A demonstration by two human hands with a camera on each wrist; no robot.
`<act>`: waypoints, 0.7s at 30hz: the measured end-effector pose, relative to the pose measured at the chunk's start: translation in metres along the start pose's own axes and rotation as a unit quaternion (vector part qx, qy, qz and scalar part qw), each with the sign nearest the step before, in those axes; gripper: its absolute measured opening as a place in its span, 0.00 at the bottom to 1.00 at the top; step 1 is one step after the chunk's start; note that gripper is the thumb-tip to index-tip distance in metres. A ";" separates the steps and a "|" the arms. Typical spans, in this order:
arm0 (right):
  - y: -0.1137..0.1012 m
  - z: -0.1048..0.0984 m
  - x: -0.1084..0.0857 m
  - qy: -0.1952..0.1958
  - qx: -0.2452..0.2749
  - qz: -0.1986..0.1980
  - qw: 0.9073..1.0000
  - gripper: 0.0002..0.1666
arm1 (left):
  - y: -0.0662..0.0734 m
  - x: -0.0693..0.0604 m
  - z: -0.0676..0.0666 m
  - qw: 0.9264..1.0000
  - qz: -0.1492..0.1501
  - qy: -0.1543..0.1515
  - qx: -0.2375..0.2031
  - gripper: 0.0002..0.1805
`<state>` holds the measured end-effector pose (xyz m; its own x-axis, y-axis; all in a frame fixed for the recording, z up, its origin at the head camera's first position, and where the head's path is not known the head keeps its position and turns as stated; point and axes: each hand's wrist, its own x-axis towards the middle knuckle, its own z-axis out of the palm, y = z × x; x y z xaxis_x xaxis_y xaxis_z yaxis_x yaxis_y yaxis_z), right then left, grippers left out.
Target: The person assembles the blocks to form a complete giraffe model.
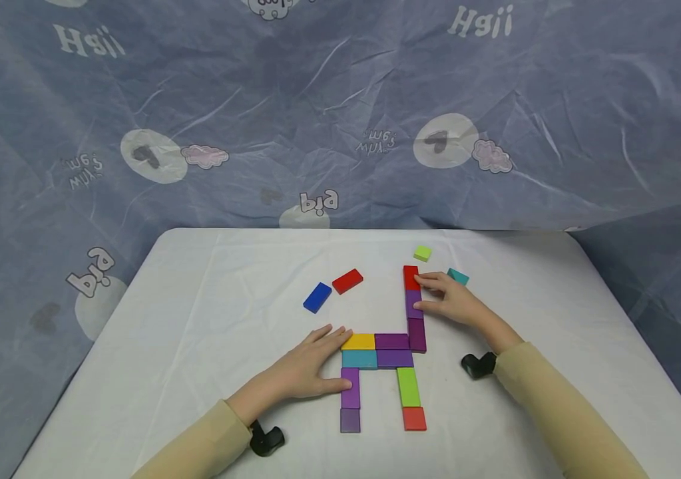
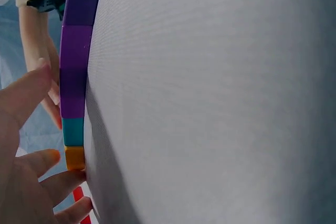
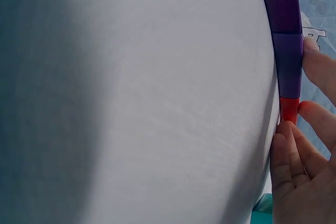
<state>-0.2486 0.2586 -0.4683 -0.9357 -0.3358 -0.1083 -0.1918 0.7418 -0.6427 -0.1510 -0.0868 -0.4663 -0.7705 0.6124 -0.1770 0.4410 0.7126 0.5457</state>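
Flat coloured blocks lie edge to edge on a white table. My left hand (image 1: 299,367) spreads its fingers at the left side, fingertips by the yellow block (image 1: 359,342) and thumb on the upper purple block (image 1: 350,394) of the left leg. Teal block (image 1: 359,359) sits between them. My right hand (image 1: 455,301) touches the upright column: its index fingertip meets the red block (image 1: 411,277), its thumb the violet block (image 1: 413,305). Under these stands a dark purple block (image 1: 417,334). In the right wrist view, the other fingers rest beside the red block (image 3: 289,109).
A blue block (image 1: 317,297) and a loose red block (image 1: 348,281) lie behind the left hand. Beyond the column is a small lime block (image 1: 422,253); a teal block (image 1: 458,276) lies partly behind the right hand. The right leg has a green block (image 1: 409,387) above an orange-red one (image 1: 415,419).
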 end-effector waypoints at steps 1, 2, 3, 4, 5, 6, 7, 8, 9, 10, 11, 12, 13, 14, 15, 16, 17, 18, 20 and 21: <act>0.000 0.000 0.000 0.000 -0.001 0.000 1.000 0.44 | 0.001 0.000 -0.001 1.000 -0.002 -0.001 -0.002 0.48; 0.000 0.000 0.000 -0.002 -0.002 0.001 1.000 0.44 | 0.001 0.000 -0.002 1.000 -0.006 -0.003 -0.005 0.48; 0.001 0.000 0.000 -0.002 -0.001 0.004 1.000 0.44 | 0.002 0.000 -0.003 1.000 -0.009 -0.004 -0.008 0.48; 0.001 -0.001 0.000 -0.003 -0.002 0.006 1.000 0.44 | 0.002 0.000 -0.004 1.000 -0.013 -0.007 -0.011 0.48; 0.001 -0.001 0.000 -0.003 -0.001 0.009 1.000 0.44 | 0.002 0.000 -0.007 1.000 -0.014 -0.007 -0.017 0.48; 0.001 -0.001 0.001 -0.004 -0.003 0.009 1.000 0.44 | 0.003 0.001 -0.009 1.000 -0.014 -0.006 -0.021 0.47; 0.002 -0.001 0.001 -0.005 -0.005 0.009 1.000 0.44 | 0.003 0.002 -0.012 1.000 -0.014 -0.004 -0.024 0.46; 0.002 -0.001 0.001 -0.005 -0.005 0.008 1.000 0.44 | 0.003 0.004 -0.015 1.000 -0.013 0.000 -0.025 0.44; 0.002 -0.001 0.001 -0.004 -0.005 0.009 1.000 0.44 | 0.003 0.006 -0.018 1.000 -0.011 0.005 -0.026 0.42; 0.002 -0.001 0.001 -0.004 -0.004 0.008 1.000 0.44 | 0.003 0.009 -0.022 1.000 -0.010 0.013 -0.026 0.40; 0.003 -0.001 0.001 -0.004 -0.004 0.007 1.000 0.44 | 0.004 0.012 -0.026 0.999 -0.010 0.024 -0.028 0.37; 0.003 -0.001 0.001 -0.005 -0.003 0.007 1.000 0.45 | 0.004 0.016 -0.029 0.999 -0.011 0.035 -0.026 0.34; 0.004 -0.001 0.001 -0.004 -0.002 0.007 1.000 0.45 | 0.004 0.021 -0.032 0.998 -0.014 0.047 -0.026 0.31; 0.004 -0.001 0.001 -0.003 0.000 0.007 1.000 0.44 | 0.004 0.026 -0.035 0.998 -0.015 0.061 -0.027 0.29; 0.004 -0.001 0.001 -0.003 0.001 0.006 1.000 0.44 | 0.004 0.032 -0.038 0.996 -0.017 0.077 -0.030 0.27; 0.004 0.000 0.001 -0.002 0.000 0.006 1.000 0.44 | 0.004 0.038 -0.041 0.995 -0.019 0.093 -0.031 0.25; 0.004 0.000 0.001 -0.001 0.002 0.005 1.000 0.44 | 0.003 0.044 -0.044 0.993 -0.021 0.109 -0.033 0.23; 0.004 0.000 0.000 0.000 0.004 0.004 1.000 0.44 | 0.003 0.052 -0.046 0.991 -0.024 0.125 -0.033 0.21; 0.005 0.001 0.000 0.001 0.005 0.000 1.000 0.43 | 0.001 0.065 -0.051 0.987 -0.030 0.154 -0.031 0.19; 0.005 0.002 0.000 0.001 0.005 -0.001 1.000 0.44 | 0.000 0.072 -0.052 0.985 -0.036 0.167 -0.027 0.18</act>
<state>-0.2491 0.2611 -0.4724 -0.9357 -0.3364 -0.1058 -0.1909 0.7354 -0.6502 -0.2306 -0.0608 -0.4363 -0.9114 0.4077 0.0565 0.3610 0.7259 0.5855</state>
